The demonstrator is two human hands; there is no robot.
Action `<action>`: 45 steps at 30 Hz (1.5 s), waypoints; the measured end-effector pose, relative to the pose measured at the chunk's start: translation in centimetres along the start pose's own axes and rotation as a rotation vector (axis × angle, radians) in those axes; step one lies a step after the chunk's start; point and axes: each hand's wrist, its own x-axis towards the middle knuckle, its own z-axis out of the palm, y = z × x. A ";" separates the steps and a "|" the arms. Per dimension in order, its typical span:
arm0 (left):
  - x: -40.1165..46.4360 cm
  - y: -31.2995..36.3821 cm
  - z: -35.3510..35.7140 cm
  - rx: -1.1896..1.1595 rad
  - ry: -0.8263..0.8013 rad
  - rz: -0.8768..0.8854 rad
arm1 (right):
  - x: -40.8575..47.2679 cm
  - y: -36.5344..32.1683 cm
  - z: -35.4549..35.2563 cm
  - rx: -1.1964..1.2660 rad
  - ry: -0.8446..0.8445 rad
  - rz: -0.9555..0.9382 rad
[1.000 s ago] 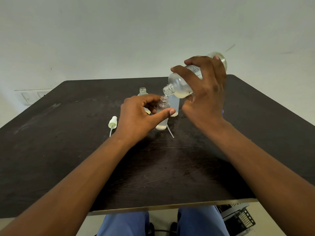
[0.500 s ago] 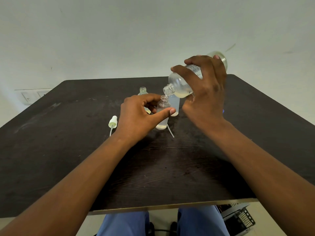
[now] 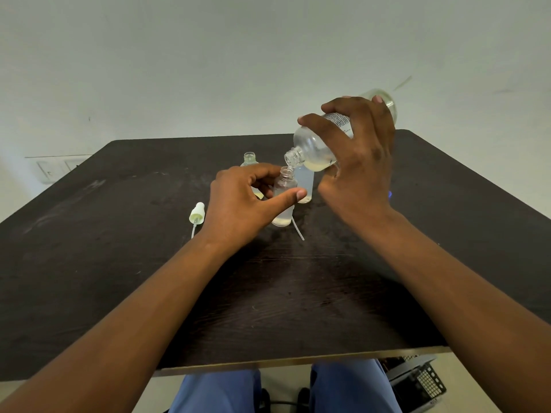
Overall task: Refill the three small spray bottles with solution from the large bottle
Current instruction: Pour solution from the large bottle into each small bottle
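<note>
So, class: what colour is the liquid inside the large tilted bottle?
Pale yellowish, pooled near the neck of the large bottle, seen in the head view.

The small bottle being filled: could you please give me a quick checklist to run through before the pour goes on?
1. Small bottle upright on the table: ok.
2. Left hand steadying it: ok.
3. Large bottle gripped by right hand, neck tilted down over the small bottle's mouth: ok.
4. Room left in the small bottle: ok, liquid only near the bottom.
5. Spills on the table: cannot tell.
6. Spray cap lying within reach: ok.
</note>
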 end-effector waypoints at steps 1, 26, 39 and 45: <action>0.0 0.0 0.0 0.003 0.000 -0.001 | 0.0 0.0 0.0 0.001 -0.003 0.000; 0.0 0.1 0.0 0.003 0.000 -0.001 | -0.1 0.0 0.0 0.002 0.000 -0.007; 0.0 0.0 0.0 0.003 -0.004 0.000 | -0.1 0.0 0.1 -0.003 -0.004 -0.001; 0.0 0.0 0.0 0.000 -0.007 -0.001 | -0.1 0.0 0.1 0.000 0.002 -0.003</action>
